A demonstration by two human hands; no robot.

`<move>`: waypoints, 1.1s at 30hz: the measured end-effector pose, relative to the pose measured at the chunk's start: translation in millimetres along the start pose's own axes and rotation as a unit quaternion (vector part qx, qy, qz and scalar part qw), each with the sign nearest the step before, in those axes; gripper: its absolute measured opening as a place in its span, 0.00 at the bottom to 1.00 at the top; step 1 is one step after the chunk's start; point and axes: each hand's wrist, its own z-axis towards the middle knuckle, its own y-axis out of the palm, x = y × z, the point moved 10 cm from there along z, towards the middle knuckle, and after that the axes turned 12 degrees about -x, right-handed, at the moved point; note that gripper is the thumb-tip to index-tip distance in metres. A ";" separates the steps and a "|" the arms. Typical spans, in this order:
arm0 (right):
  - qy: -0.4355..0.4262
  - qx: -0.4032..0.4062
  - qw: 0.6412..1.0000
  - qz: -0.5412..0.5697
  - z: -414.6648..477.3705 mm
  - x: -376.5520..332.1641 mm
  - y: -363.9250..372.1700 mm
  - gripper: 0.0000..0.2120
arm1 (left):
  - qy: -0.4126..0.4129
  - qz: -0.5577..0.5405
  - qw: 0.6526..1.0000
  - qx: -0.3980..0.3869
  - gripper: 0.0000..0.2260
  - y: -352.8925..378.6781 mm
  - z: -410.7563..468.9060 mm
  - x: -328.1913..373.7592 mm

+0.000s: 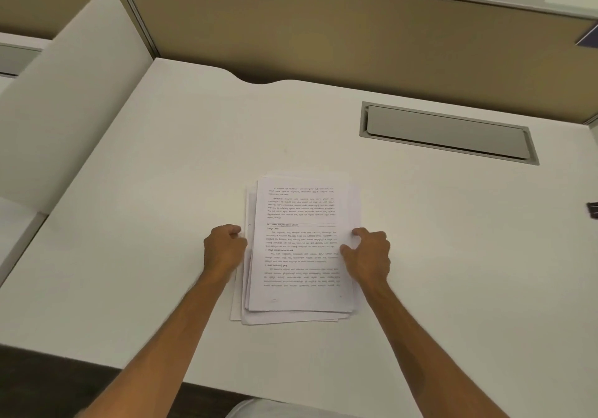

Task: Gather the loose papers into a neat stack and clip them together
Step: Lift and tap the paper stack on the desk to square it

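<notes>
A pile of printed white papers (301, 246) lies in the middle of the white desk (145, 223), its sheets slightly askew, with lower sheets poking out at the left and bottom edges. My left hand (223, 249) is curled against the pile's left edge. My right hand (369, 255) rests on the right edge, thumb and fingers on the top sheet. A black binder clip (592, 213) sits at the far right edge of the view, well away from both hands and only partly visible.
A grey cable-tray lid (446, 132) is set into the desk at the back right. A tan partition (323, 29) runs behind the desk and a white side divider (71, 87) stands at the left. The desk's front edge is near my elbows.
</notes>
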 end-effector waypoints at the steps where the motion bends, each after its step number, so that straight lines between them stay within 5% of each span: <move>1: 0.016 -0.001 1.000 0.003 -1.2 0.3 -0.4 0.25 | -0.001 -0.002 1.000 0.011 0.18 -1.4 -2.2 2.2; 3: 0.041 -0.010 0.999 0.029 -2.0 0.1 2.0 0.27 | -0.016 -0.014 1.000 0.015 0.07 0.4 0.6 0.5; 6: 0.081 -0.018 0.994 0.073 1.3 -0.7 6.1 0.30 | -0.026 -0.013 1.000 0.003 0.13 5.4 4.9 2.8; 10: 0.130 -0.003 0.977 0.168 8.5 9.9 2.3 0.39 | -0.031 -0.019 0.999 -0.031 0.05 10.4 6.6 5.4; 14: 0.109 -0.022 0.972 0.209 18.6 17.9 -1.3 0.13 | -0.014 -0.026 0.998 -0.061 0.01 16.0 10.1 9.8; 17: 0.107 -0.031 0.964 0.244 23.4 20.0 -2.0 0.11 | -0.009 -0.032 0.997 -0.067 0.11 19.9 11.9 9.3; 19: 0.107 -0.036 0.961 0.251 26.3 18.4 -2.4 0.13 | 0.000 -0.019 0.998 -0.058 0.04 19.7 10.9 12.7; 23: 0.101 -0.050 0.960 0.255 30.2 10.9 -1.0 0.19 | 0.006 -0.010 1.000 -0.028 0.12 18.7 11.4 14.9; 33: 0.040 -0.111 0.943 0.310 42.8 -5.3 19.1 0.19 | 0.016 -0.003 0.999 -0.031 0.07 15.6 11.8 13.8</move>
